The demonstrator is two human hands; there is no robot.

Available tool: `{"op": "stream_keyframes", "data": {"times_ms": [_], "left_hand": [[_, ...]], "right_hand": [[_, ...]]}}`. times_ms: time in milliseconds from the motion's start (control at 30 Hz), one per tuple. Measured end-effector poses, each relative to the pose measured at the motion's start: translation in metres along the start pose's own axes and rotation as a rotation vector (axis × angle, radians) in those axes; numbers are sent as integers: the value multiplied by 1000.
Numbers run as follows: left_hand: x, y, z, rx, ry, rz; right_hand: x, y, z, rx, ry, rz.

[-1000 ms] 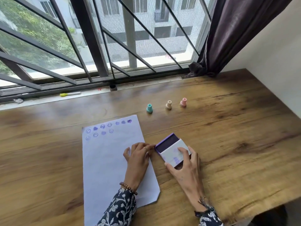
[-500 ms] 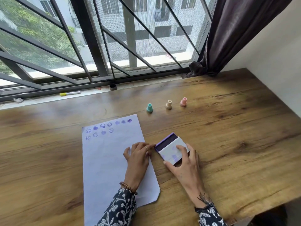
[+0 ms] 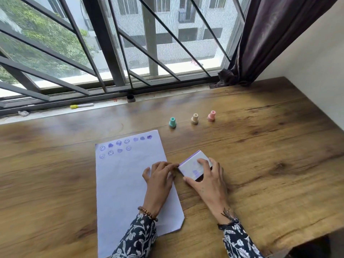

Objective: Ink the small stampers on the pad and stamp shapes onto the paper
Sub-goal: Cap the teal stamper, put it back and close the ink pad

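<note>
A white sheet of paper [image 3: 128, 175] lies on the wooden table with purple smiley and heart prints along its top. To its right sits the ink pad [image 3: 191, 165], a small box with a purple edge and a white lid that now covers it. My right hand [image 3: 206, 181] grips the pad, fingers pressing on the lid. My left hand [image 3: 160, 175] rests on the paper's right edge, fingertips touching the pad's left corner. Three small stampers stand in a row further back: teal [image 3: 172, 122], cream [image 3: 194, 118] and pink [image 3: 211, 115].
The table [image 3: 270, 164] meets a barred window at the back, with a yellow-capped marker [image 3: 81, 105] and a small dark cap [image 3: 130, 98] on the sill. A dark curtain [image 3: 260, 43] hangs at the back right beside a white wall.
The pad's lid has slid shut: the dark purple ink surface seen earlier is now covered. Both hands stay at the pad.
</note>
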State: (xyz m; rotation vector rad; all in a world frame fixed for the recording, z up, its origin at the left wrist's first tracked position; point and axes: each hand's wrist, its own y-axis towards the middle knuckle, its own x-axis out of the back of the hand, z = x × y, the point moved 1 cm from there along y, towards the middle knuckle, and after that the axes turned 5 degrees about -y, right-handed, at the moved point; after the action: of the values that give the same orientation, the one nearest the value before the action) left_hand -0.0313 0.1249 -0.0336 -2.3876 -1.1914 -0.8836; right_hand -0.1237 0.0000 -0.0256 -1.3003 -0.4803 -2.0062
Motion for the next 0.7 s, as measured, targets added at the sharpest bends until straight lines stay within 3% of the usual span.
{"op": "stream_keyframes", "data": {"times_ms": [200,433,700], "left_hand": [[-4,-8,-3,49,43,-145],[-30,7,-23,16,176,-4],[-76,81,-81,-121,247,92]], "right_hand": [[10,8,-18,-31,280,-42],[20,27,-43,-135,340,-135],[45,94,-79,-268,323,-253]]}}
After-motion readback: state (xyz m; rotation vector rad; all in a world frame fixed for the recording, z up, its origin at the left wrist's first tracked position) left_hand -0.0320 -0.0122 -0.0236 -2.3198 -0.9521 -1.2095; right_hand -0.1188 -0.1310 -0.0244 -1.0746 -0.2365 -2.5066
